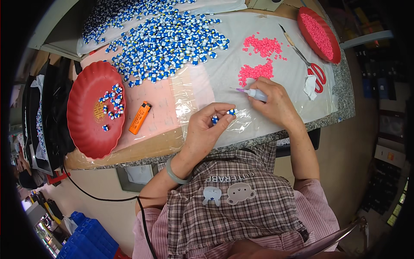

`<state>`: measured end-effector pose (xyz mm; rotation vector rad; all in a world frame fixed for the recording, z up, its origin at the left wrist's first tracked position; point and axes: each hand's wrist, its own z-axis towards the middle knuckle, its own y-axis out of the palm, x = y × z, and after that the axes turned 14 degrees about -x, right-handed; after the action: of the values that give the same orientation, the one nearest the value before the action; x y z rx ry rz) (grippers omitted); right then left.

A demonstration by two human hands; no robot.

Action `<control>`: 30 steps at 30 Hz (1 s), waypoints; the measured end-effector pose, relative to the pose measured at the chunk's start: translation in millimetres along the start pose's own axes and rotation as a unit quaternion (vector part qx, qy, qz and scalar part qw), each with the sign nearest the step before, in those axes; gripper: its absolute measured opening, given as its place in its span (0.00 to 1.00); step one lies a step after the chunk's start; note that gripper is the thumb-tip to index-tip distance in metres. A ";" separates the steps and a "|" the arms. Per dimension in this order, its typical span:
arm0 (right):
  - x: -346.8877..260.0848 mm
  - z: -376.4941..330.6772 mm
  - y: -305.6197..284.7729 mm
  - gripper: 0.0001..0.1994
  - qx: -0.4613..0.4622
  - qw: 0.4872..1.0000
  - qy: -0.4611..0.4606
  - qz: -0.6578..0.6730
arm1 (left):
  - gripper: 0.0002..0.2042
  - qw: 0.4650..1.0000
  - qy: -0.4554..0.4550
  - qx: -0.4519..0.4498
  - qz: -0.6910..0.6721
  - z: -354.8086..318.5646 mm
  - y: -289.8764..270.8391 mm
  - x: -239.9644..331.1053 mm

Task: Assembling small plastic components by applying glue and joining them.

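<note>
Between the thumb and fingers of my left hand (206, 125) is pinched a small blue-and-white piece (231, 112); a second one shows in the curl of the same fingers. My right hand (278, 103) is closed around a small translucent glue bottle (258, 94) with a purple base to its thin needle tip, which points left toward the held piece without touching it. Just beyond my right fingers lies a pile of small pink pieces (255, 72), with another pink cluster (263, 46) behind it. A broad heap of blue-and-white pieces (168, 45) spreads over the back left.
At the left stands a red scalloped tray (82, 116) with several blue-and-white pieces, beside an orange lighter (140, 118). Red-handled scissors (318, 77), a crumpled white tissue (310, 87) and a red tray (304, 32) of pink pieces are at the right. The granite table edge (345, 101) runs nearby.
</note>
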<state>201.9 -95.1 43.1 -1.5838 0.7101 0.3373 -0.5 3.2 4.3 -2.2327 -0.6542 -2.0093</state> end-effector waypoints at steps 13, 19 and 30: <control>-21.9 -23.5 19.3 0.05 -0.040 0.909 0.023 0.415 | 0.12 0.999 0.021 0.001 0.049 0.5 4.4 -3.9; -28.1 -27.3 24.6 0.08 -0.023 0.906 0.047 0.419 | 0.10 0.993 0.050 0.013 0.110 -0.9 11.2 -0.2; -31.0 -25.4 25.1 0.08 -0.041 0.921 0.065 0.383 | 0.11 0.970 0.081 0.026 0.229 -1.3 15.7 9.7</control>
<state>157.9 -112.2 45.8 -1.3537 1.4311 0.8456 4.3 -8.9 17.5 -1.9332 -0.1515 -1.8797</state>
